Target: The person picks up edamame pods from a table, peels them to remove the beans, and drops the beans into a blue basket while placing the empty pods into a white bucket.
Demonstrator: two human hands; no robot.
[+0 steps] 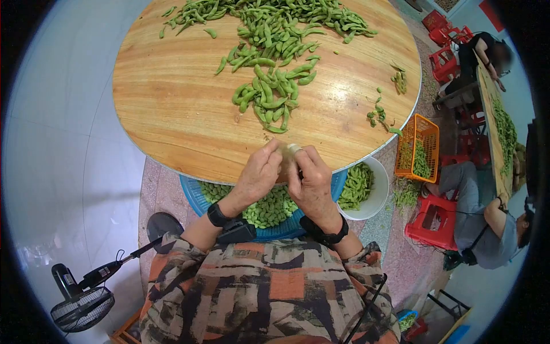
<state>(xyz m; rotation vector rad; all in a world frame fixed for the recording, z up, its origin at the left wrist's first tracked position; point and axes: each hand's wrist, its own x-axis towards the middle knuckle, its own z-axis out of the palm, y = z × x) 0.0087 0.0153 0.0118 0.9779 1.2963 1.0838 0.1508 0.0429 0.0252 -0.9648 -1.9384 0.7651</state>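
Note:
My left hand (260, 172) and my right hand (312, 179) are close together at the near edge of the round wooden table (177, 114). Both have curled, closed fingers; whatever is between them is hidden and slightly blurred. A pale band or cover (294, 148) shows on a fingertip of my right hand. Just beyond them lies a small pile of green soybean pods (268, 97), joined to a larger heap of pods (275, 23) at the back. Below my wrists a blue basin (197, 200) holds shelled green beans (269, 209).
Right of the basin stands a white bucket (381, 189) of pods. An orange crate (418, 123) is beyond it. Stems and scraps (378, 112) lie at the table's right. A fan (83, 307) stands at left. Two people sit at another table (490, 114) near red stools (432, 221).

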